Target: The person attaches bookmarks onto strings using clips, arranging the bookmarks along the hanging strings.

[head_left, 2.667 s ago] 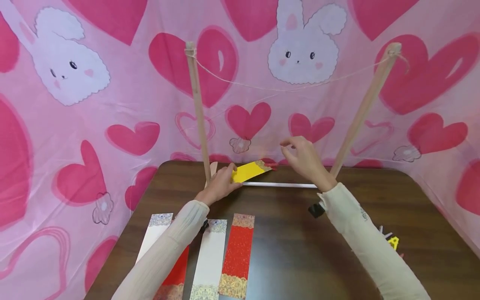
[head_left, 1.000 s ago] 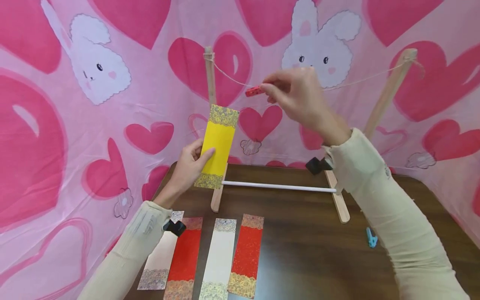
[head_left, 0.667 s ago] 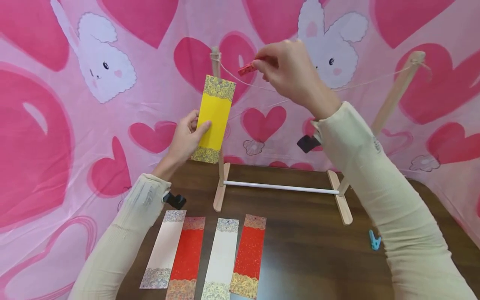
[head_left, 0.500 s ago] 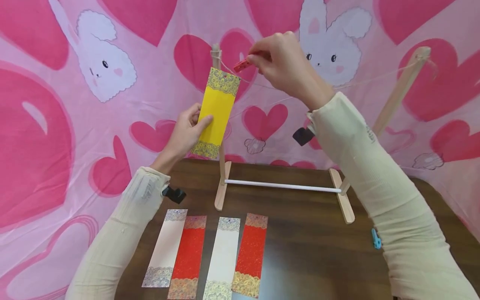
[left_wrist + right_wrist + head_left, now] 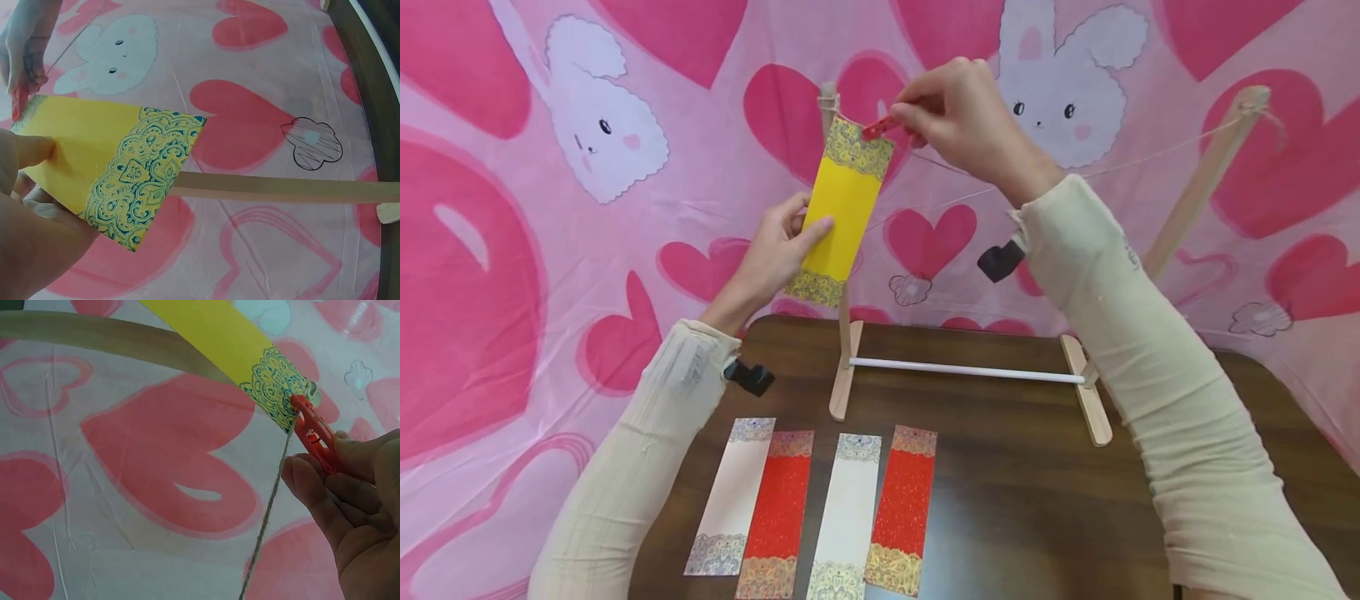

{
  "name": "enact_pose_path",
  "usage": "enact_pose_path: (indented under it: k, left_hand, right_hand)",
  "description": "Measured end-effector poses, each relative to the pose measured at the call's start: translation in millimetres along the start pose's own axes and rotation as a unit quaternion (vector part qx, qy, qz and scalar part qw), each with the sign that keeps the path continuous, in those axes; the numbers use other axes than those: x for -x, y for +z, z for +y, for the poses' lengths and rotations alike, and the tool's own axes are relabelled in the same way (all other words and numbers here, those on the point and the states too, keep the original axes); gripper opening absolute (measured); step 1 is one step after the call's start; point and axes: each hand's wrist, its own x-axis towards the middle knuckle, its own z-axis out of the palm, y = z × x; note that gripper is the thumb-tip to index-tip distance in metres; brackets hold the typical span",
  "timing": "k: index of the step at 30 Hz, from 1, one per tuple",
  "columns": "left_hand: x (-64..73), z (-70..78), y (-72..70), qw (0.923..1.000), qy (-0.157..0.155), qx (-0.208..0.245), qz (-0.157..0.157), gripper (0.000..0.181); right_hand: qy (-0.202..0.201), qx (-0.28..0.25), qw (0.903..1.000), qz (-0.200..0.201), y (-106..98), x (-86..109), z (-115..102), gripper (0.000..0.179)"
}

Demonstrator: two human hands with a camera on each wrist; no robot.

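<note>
Lifted slightly since half a second ago, the yellow card (image 5: 845, 204) now meets the red clothespin (image 5: 315, 434) at its patterned top edge. Pinched by the right hand (image 5: 958, 121) at its tail, the clothespin seems held so its mouth can take card and string (image 5: 267, 512). Lower, the left hand (image 5: 777, 250) grips the card near its bottom, apparently leaving the top free. Beneath that hand lie two white cards (image 5: 847, 508) and two red cards (image 5: 901, 504).

No readable lettering or numbers.
</note>
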Motion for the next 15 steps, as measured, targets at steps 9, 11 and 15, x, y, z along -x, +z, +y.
enact_pose_path:
  k: [9,11,15]
  left_hand:
    - [0.3,4.7,0.0,0.9938,-0.047,0.095,-0.033,0.035]
    - [1.3,5.0,0.3,0.9909,-0.064,0.113,-0.037,0.037]
    - [3.2,6.9,1.0,0.99,-0.079,0.11,-0.04,0.037]
  right_hand:
    - [0.02,-0.062,0.9979,-0.008,-3.4,-4.9,3.9,0.027]
    - [0.029,-0.067,0.9972,-0.012,-5.0,-5.2,7.7,0.027]
    - [0.047,-0.069,0.9963,-0.022,-6.9,-3.5,17.8,0.027]
